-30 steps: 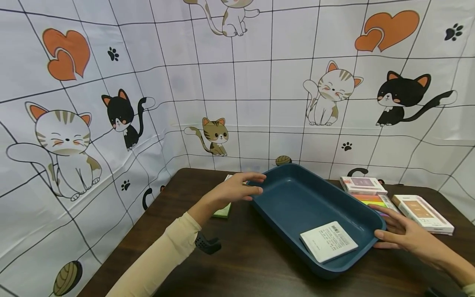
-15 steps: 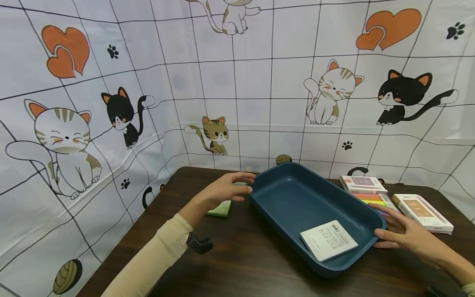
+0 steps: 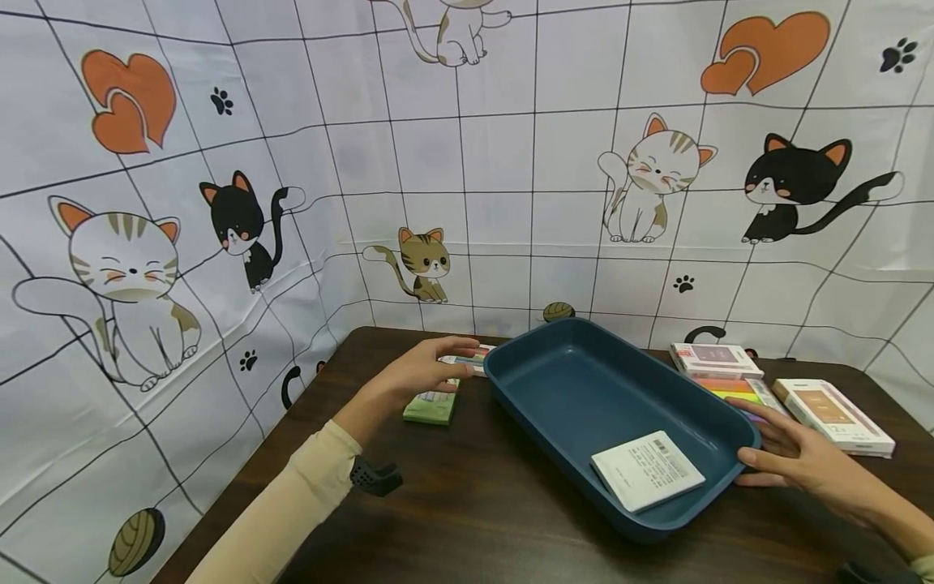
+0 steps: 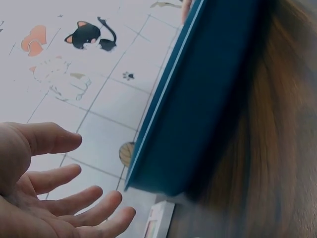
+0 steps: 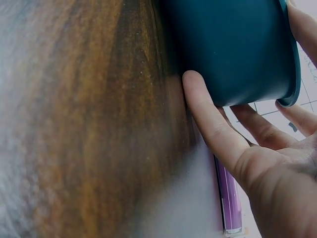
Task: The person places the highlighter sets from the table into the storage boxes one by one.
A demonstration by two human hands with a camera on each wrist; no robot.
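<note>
A dark blue rectangular plastic tray [image 3: 584,389] lies at a slant on the table. Inside its near right end is a flat white box [image 3: 649,470] with printed text and a barcode. My left hand [image 3: 409,377] is held off the tray's far left corner, fingers extended, palm bare in the left wrist view. Behind and below it sit a green packet [image 3: 430,410] and a flat box with coloured stripes [image 3: 474,357], both partly covered. At the right end, my right hand [image 3: 791,454] touches the tray wall and rim with nearly straight fingers.
Right of the tray, a rainbow-striped pack [image 3: 730,391], a white box with a mauve panel [image 3: 715,362] and a white box with a tan panel [image 3: 832,415] lie on the dark wooden table [image 3: 467,503]. A cat-print curtain [image 3: 496,162] hangs behind.
My left hand has drawn away leftward from the tray's corner, uncovering more of the green packet and the striped box. The right hand and the tray stay about where they were.
</note>
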